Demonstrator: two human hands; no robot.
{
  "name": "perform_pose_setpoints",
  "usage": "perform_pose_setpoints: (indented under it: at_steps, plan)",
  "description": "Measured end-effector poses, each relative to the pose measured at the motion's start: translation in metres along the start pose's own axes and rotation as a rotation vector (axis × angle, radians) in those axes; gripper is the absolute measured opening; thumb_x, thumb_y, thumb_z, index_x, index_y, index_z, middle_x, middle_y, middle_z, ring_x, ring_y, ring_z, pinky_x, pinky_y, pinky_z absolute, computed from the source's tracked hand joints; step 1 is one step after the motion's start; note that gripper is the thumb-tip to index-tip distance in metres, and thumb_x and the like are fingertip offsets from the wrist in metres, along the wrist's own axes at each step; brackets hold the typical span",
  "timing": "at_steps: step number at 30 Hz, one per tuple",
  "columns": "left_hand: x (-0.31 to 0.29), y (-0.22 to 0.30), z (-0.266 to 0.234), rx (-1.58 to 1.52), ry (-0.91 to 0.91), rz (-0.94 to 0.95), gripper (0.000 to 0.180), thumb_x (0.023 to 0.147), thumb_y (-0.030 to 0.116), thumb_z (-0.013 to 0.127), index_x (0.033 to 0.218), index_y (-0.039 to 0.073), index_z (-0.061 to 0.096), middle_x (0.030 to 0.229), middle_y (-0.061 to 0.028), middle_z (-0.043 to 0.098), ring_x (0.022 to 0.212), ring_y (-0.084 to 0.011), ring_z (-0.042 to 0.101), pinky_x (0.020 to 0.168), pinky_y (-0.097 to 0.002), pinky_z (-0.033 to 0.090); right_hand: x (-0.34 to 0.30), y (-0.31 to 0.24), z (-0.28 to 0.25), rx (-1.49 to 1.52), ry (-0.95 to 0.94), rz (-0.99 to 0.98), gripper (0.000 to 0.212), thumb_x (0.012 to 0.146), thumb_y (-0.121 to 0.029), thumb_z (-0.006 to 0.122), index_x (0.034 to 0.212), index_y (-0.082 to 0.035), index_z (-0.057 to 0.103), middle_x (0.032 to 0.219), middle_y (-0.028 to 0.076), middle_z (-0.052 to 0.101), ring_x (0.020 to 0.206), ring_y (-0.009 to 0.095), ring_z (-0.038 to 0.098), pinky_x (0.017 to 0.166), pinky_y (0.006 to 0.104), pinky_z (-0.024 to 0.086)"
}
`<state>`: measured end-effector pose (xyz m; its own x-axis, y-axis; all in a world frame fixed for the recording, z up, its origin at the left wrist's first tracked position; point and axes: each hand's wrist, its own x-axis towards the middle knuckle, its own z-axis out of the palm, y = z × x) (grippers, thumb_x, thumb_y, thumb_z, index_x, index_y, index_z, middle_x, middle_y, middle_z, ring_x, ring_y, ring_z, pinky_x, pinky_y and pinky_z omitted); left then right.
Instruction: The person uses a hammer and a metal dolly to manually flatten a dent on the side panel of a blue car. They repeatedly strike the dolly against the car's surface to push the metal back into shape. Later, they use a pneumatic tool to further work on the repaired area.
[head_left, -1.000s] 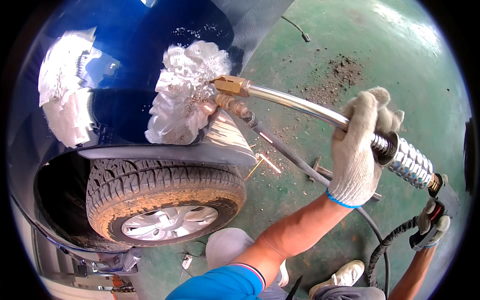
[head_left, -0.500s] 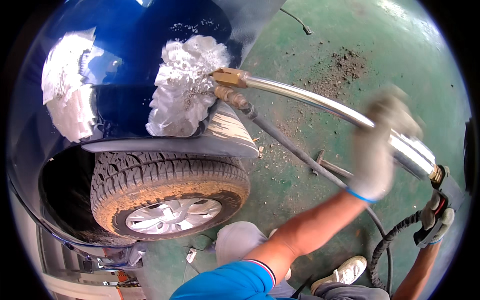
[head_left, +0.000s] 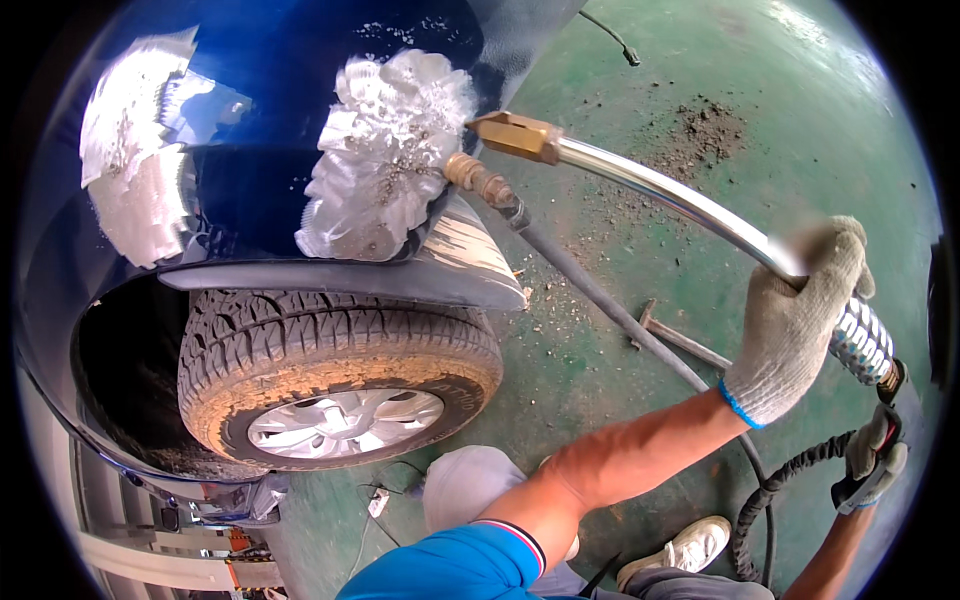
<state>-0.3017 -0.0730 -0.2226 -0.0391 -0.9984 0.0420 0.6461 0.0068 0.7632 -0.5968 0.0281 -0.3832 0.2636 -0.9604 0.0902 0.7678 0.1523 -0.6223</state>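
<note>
A slide-hammer dent puller (head_left: pixel 680 203) with a curved chrome shaft and brass tip (head_left: pixel 518 136) points at the blue car body. The tip is by the right edge of a bare-metal patch (head_left: pixel 375 150); I cannot tell if it touches. My left hand (head_left: pixel 795 335), in a knit glove, is closed around the chrome part, above the ribbed section (head_left: pixel 862 340). At the far right my gloved right hand (head_left: pixel 875 465) grips the black handle (head_left: pixel 905 400). A grey cable (head_left: pixel 590 290) ends in a copper-coloured connector (head_left: pixel 478 180) against the panel below the tip.
A muddy tyre (head_left: pixel 340 360) sits in the wheel arch, with a second bare-metal patch (head_left: pixel 140 160) at the left. On the green floor lie a hammer (head_left: pixel 685 340), dirt crumbs (head_left: pixel 705 130) and a cable plug (head_left: pixel 630 55). A black sleeved cable (head_left: pixel 790 470) hangs from the handle.
The brass tip has shifted right, from over the patch to its edge. My left hand, blurred before, is further right and lower along the tool. My right hand stays on the handle.
</note>
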Motion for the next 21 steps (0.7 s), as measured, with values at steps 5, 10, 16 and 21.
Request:
perform_pose_setpoints:
  at_steps: [5,10,16,21]
  plan:
    - [-0.001,0.025,-0.004,0.052,0.052,0.036,0.025,0.109,0.025,0.072,0.123,0.004,0.073,0.09,-0.005,0.076,0.082,-0.0104,0.073,0.075,-0.0275,0.06,0.015,0.007,0.007,0.029,-0.03,0.021,0.043,0.099,-0.039,0.079,0.096,-0.006,0.053,0.054,0.002,0.052,0.036,0.011,0.042,0.035,0.0263,0.034]
    - [0.002,0.03,-0.007,0.056,0.076,0.017,0.024,0.109,0.024,0.072,0.122,0.004,0.073,0.09,-0.0053,0.076,0.081,-0.0112,0.073,0.074,-0.0278,0.061,0.02,0.007,0.015,0.01,-0.009,0.027,0.044,0.098,-0.04,0.08,0.096,-0.006,0.053,0.055,0.002,0.052,0.036,0.012,0.042,0.035,0.0269,0.034]
    - [0.001,0.038,-0.007,0.092,0.072,0.047,0.024,0.109,0.024,0.072,0.122,0.004,0.073,0.09,-0.005,0.075,0.082,-0.0115,0.073,0.074,-0.0283,0.061,0.025,0.013,0.014,0.011,-0.013,0.012,0.046,0.097,-0.043,0.081,0.095,-0.006,0.053,0.054,0.001,0.052,0.035,0.012,0.042,0.035,0.0271,0.033]
    - [0.002,0.032,-0.007,0.052,0.04,0.068,0.024,0.109,0.024,0.072,0.121,0.004,0.072,0.09,-0.0052,0.075,0.082,-0.0115,0.073,0.073,-0.0279,0.061,0.022,0.002,0.007,-0.067,-0.006,-0.001,0.049,0.098,-0.048,0.08,0.095,-0.007,0.053,0.053,-0.001,0.052,0.036,0.011,0.043,0.035,0.0259,0.032]
